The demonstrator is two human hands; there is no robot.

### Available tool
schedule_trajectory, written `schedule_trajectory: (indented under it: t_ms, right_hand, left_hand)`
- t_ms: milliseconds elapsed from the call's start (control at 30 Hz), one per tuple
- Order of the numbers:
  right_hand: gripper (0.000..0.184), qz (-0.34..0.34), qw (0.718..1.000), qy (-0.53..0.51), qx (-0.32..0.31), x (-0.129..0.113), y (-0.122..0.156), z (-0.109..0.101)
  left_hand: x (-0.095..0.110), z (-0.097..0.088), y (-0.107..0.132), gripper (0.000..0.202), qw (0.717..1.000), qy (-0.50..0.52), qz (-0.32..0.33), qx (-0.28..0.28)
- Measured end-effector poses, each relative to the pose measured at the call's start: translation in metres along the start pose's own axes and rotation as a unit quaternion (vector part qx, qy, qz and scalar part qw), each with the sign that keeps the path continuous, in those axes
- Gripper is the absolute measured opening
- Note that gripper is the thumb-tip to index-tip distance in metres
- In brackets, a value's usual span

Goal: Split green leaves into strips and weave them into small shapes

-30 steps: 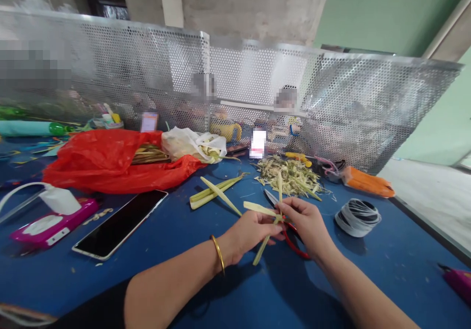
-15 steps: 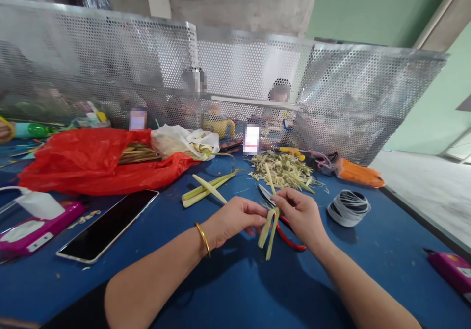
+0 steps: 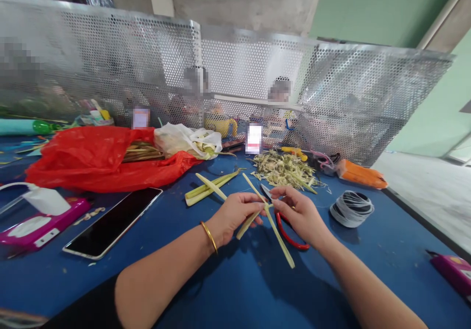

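Flat, fibrous plant strips [image 3: 278, 236], pale green and knotted or crossed at the middle, are held in the air just left of the red-handled scissors [image 3: 284, 232]. One long, narrow strip slants past the handles; a broader, folded one sticks out below the fingers. The left hand [image 3: 237, 214], left of the scissors, pinches the strips between thumb and bent fingers, a smooth gold-coloured bangle [image 3: 209, 237] round its wrist. The right hand [image 3: 300, 216], above the handles, has thumb and forefinger closed on the strips near the crossing. The scissors' slim metal blade points away, and their glossy, curved handle shows beneath the right hand.

Beyond the scissors lies a loose, shaggy heap of shredded plant trimmings [image 3: 287, 169]. To their right stands a squat round spool [image 3: 352, 210] wound with whitish cord. To their left lie stiff, ribbed stalk pieces [image 3: 206, 191], and farther left a flat, glassy black phone [image 3: 114, 223]. Farther back on that side sprawls a thin, crinkled red plastic bag [image 3: 81, 155]. Well behind the scissors rises a metal panel [image 3: 250, 59] punched with small round holes.
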State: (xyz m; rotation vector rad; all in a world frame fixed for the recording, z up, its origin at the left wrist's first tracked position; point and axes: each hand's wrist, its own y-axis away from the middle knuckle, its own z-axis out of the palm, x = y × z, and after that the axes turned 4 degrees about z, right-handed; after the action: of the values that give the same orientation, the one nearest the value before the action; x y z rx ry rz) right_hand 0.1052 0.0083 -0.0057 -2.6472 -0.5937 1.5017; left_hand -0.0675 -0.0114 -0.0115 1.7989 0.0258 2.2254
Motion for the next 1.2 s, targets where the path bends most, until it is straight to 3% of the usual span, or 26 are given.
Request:
schedule_trajectory:
  t_ms: [200,333,500,600,700,800,900,1000,1200]
  right_hand:
    - [0.017,-0.012,0.996,0.080,-0.033,-0.004,-0.002,-0.008]
    - [0.017,-0.018,0.997,0.076,-0.013,-0.003,-0.002,-0.008]
    - [0.023,0.039,0.996,-0.061,-0.041,-0.004,-0.003,0.000]
    - [0.027,0.046,0.993,-0.104,-0.024,-0.007,0.000,0.004]
    - [0.022,0.011,0.998,-0.028,0.052,-0.010,0.006,0.005]
    - [0.013,-0.057,0.987,0.121,0.088,-0.012,0.013,0.006]
    - [0.013,-0.141,0.954,0.247,0.098,-0.013,0.019,0.012]
    - [0.016,-0.216,0.919,0.306,0.122,-0.012,0.020,0.016]
    - [0.021,-0.276,0.884,0.367,0.092,-0.011,0.019,0.018]
  left_hand:
    - [-0.001,-0.004,-0.001,0.036,0.997,0.015,-0.048,-0.067]
    - [-0.006,0.000,0.001,0.029,0.997,-0.058,-0.008,-0.043]
    - [-0.013,0.013,0.010,0.030,0.971,-0.186,-0.008,-0.148]
    - [-0.014,0.018,0.012,0.037,0.970,-0.205,-0.022,-0.128]
    - [-0.012,0.016,0.006,0.038,0.987,-0.157,-0.034,-0.026]
    - [-0.010,0.010,-0.001,0.029,0.997,-0.030,-0.059,0.048]
    - [-0.009,0.007,-0.003,0.019,0.993,0.090,-0.071,0.024]
    - [-0.008,0.008,-0.001,0.017,0.983,0.168,-0.073,-0.011]
    - [-0.009,0.008,0.000,0.009,0.981,0.189,-0.027,-0.022]
